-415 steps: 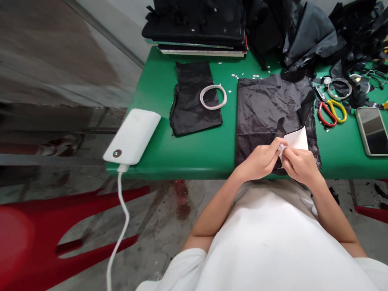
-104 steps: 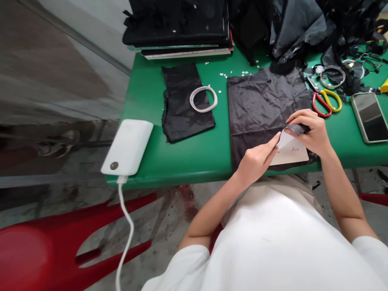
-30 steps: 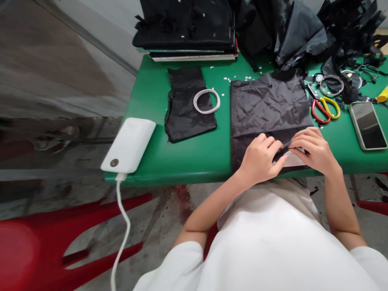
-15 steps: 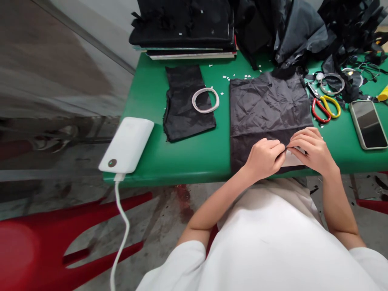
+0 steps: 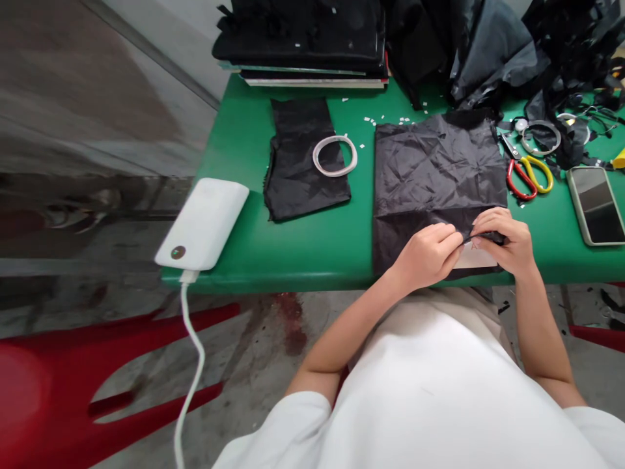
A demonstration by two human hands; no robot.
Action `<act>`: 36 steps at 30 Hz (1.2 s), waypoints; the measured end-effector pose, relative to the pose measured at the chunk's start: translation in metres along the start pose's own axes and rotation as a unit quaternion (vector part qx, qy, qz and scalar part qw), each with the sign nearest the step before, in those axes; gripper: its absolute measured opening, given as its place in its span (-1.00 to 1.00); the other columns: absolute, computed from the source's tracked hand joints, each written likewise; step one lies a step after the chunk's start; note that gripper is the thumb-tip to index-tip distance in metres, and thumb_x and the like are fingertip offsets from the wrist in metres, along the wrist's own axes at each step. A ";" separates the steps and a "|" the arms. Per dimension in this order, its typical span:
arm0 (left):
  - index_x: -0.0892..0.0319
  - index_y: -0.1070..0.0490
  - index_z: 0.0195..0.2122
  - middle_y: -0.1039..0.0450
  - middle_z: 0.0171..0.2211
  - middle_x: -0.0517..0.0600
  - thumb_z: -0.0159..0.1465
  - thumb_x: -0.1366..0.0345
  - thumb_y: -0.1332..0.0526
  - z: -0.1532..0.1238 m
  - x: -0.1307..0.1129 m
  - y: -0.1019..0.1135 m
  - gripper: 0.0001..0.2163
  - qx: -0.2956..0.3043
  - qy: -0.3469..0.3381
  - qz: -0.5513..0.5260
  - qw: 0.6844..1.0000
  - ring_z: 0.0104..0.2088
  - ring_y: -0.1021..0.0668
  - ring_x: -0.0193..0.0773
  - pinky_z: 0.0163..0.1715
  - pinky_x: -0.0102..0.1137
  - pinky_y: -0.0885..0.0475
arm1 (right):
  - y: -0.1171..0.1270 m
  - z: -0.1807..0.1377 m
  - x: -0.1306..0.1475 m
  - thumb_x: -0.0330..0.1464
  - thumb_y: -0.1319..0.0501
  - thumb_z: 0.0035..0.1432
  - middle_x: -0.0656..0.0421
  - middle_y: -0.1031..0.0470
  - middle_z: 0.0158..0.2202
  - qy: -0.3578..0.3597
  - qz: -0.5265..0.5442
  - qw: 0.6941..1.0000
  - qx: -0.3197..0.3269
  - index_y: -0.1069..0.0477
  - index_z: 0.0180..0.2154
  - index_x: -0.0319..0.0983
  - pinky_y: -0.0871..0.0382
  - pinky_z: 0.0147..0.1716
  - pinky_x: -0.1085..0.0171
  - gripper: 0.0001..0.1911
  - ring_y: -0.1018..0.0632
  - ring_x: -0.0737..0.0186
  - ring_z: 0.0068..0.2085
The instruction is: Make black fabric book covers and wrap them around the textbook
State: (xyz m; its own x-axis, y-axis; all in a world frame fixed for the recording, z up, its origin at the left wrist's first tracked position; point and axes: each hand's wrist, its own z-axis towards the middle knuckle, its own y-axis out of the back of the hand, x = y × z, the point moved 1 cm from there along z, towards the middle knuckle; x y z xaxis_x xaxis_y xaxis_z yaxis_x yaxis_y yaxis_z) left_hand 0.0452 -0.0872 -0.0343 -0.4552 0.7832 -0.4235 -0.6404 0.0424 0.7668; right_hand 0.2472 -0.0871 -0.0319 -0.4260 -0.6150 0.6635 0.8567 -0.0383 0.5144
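Both hands pinch a narrow folded strip of black fabric near the front edge of the table. My left hand point(image 5: 432, 253) is closed on the strip's left part, fingertips together. My right hand point(image 5: 508, 240) grips it just to the right, and a dark end of the black fabric strip point(image 5: 497, 238) shows between the fingers. Beneath them, a white rectangular piece point(image 5: 476, 258) lies partly covered by the hands. Under that is a large creased black fabric sheet point(image 5: 434, 169), flat on the green table point(image 5: 303, 260).
Scissors point(image 5: 530, 176) with red and yellow handles and a phone point(image 5: 596, 205) lie at right. To the left are a smaller black cloth point(image 5: 297, 176), a tape roll point(image 5: 334, 156) and a cabled white power bank point(image 5: 202, 225). Black fabric point(image 5: 493, 52) is heaped behind.
My right hand has turned and its fingers have shifted along the strip, so more of the folded black fabric shows. The left hand keeps its pinch. The view has tilted slightly.
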 end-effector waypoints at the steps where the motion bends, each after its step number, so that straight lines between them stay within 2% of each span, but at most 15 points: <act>1: 0.18 -0.36 -0.34 -0.39 -0.40 0.01 0.45 0.35 0.00 0.000 0.000 0.001 -0.77 0.014 0.014 -0.020 1.000 -0.34 -0.46 -0.25 -0.27 -0.39 -0.36 | 0.000 0.000 -0.001 -0.33 -0.36 0.20 0.22 -0.60 -0.39 -0.003 0.006 1.000 0.001 -0.51 -0.33 -0.12 -0.41 -0.14 0.11 -0.94 -0.61 0.15 -0.27; 4: 0.19 -0.35 -0.28 -0.41 -0.36 0.01 0.41 0.36 -0.05 0.000 0.000 0.003 -0.86 0.040 0.051 -0.073 0.995 -0.31 -0.49 -0.24 -0.25 -0.40 -0.40 | 0.000 0.000 -0.002 -0.30 -0.36 0.20 0.21 -0.60 -0.40 -0.020 0.012 1.000 0.002 -0.52 -0.36 -0.12 -0.42 -0.16 0.13 -0.91 -0.60 0.17 -0.29; 7: 0.20 -0.34 -0.21 -0.45 -0.32 0.02 0.36 0.38 -0.09 0.000 -0.002 0.005 -0.93 0.044 0.071 -0.102 0.991 -0.29 -0.51 -0.24 -0.23 -0.39 -0.42 | 0.000 -0.001 -0.002 -0.29 -0.36 0.20 0.22 -0.59 -0.40 -0.041 0.010 0.999 0.007 -0.52 -0.37 -0.12 -0.42 -0.16 0.13 -0.90 -0.59 0.17 -0.29; 10: 0.20 -0.31 -0.22 -0.45 -0.31 0.03 0.33 0.36 -0.12 0.000 -0.004 0.005 -0.95 0.042 0.078 -0.108 0.990 -0.29 -0.52 -0.22 -0.23 -0.38 -0.42 | 0.000 -0.001 -0.003 -0.32 -0.35 0.21 0.22 -0.58 -0.39 -0.046 0.002 0.999 0.016 -0.52 -0.35 -0.13 -0.41 -0.17 0.15 -0.93 -0.58 0.19 -0.28; 17: 0.20 -0.32 -0.24 -0.46 -0.32 0.04 0.44 0.23 -0.05 0.003 -0.002 0.001 -0.82 0.064 0.068 -0.063 0.994 -0.27 -0.53 -0.19 -0.23 -0.36 -0.42 | 0.000 -0.002 -0.002 -0.37 -0.33 0.23 0.21 -0.57 -0.36 -0.027 -0.021 0.999 0.026 -0.49 -0.31 -0.14 -0.41 -0.16 0.17 -0.95 -0.57 0.21 -0.26; 24: 0.19 -0.37 -0.31 -0.47 -0.39 0.00 0.45 0.32 -0.04 0.003 -0.002 -0.002 -0.80 0.082 0.042 0.002 0.996 -0.33 -0.52 -0.23 -0.26 -0.38 -0.37 | 0.000 -0.002 -0.001 -0.38 -0.33 0.23 0.21 -0.57 -0.35 -0.012 -0.034 0.999 0.028 -0.48 -0.30 -0.14 -0.42 -0.16 0.17 -0.95 -0.57 0.21 -0.26; 36: 0.19 -0.34 -0.37 -0.42 -0.45 -0.03 0.47 0.36 0.04 0.002 0.001 -0.004 -0.72 0.069 0.015 -0.001 0.997 -0.40 -0.46 -0.27 -0.30 -0.39 -0.31 | 0.000 0.000 0.003 -0.39 -0.35 0.20 0.22 -0.57 -0.40 0.041 -0.045 0.998 0.006 -0.49 -0.30 -0.14 -0.44 -0.22 0.15 -0.94 -0.57 0.19 -0.31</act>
State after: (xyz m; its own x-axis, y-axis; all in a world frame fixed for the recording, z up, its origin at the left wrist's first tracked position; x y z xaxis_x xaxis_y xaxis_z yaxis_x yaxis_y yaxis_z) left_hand 0.0485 -0.0854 -0.0366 -0.4746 0.7638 -0.4375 -0.5504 0.1304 0.8246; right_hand 0.2455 -0.0887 -0.0299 -0.4752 -0.6713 0.5687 0.8128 -0.0874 0.5760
